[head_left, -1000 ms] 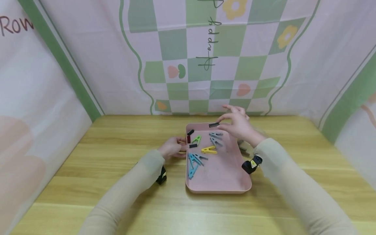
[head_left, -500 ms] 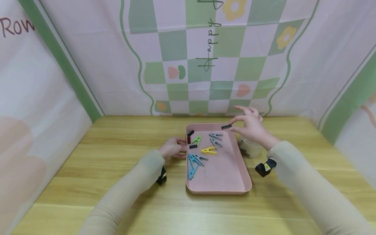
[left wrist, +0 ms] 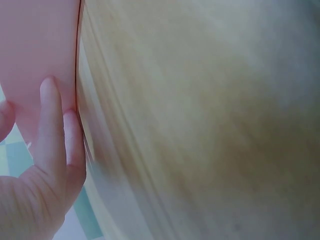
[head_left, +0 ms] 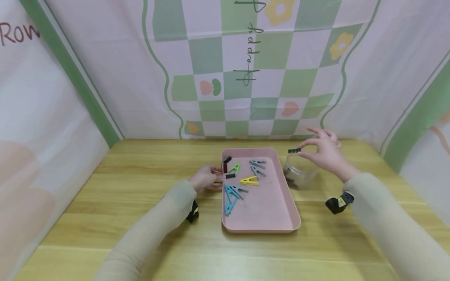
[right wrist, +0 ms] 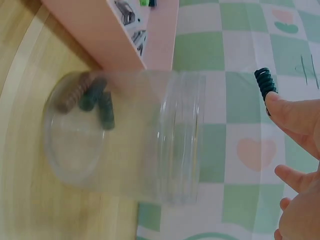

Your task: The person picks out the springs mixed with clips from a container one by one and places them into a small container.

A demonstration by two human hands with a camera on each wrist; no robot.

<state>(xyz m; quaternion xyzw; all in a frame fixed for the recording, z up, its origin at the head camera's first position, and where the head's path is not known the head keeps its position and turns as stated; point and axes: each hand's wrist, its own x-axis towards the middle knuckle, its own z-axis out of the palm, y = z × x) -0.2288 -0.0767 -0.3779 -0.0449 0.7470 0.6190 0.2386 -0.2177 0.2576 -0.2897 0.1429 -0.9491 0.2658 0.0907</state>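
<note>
The right hand (head_left: 325,153) pinches a small dark spring (head_left: 294,150) just above the clear jar (head_left: 299,175), which stands on the counter (head_left: 140,218) at the pink tray's (head_left: 277,226) three o'clock. The left hand (head_left: 205,177) grips the tray's nine o'clock rim. Released off-centre, the spring could strike the jar's lip and bounce away.

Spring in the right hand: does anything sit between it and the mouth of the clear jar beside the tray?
Nothing visible does. The right hand pinches the dark spring just above the clear jar, whose mouth shows no lid in the right wrist view. A few springs already lie at its bottom.
</note>
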